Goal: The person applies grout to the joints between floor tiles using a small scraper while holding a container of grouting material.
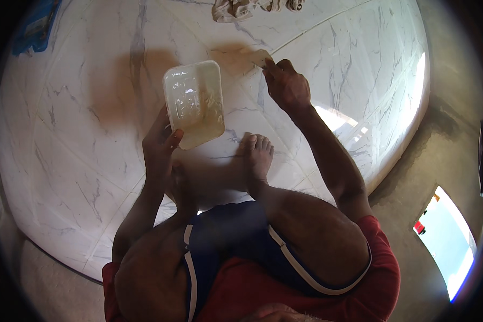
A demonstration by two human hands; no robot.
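My left hand grips the lower left edge of a translucent whitish plastic tub, its thumb over the rim. The tub is tilted with its open side toward me, and its inside looks wet and shiny, with a yellowish tint low down. Ahead and to the right, my right hand pinches a small flat pale scraper-like piece close to the tiled floor. That piece lies by a tile joint; its exact kind is too small to make out.
White marble-patterned floor tiles spread around my bare foot. Crumpled pale cloth lies at the far edge, and a blue plastic item at the far left. Rough grey concrete borders the tiles at the right.
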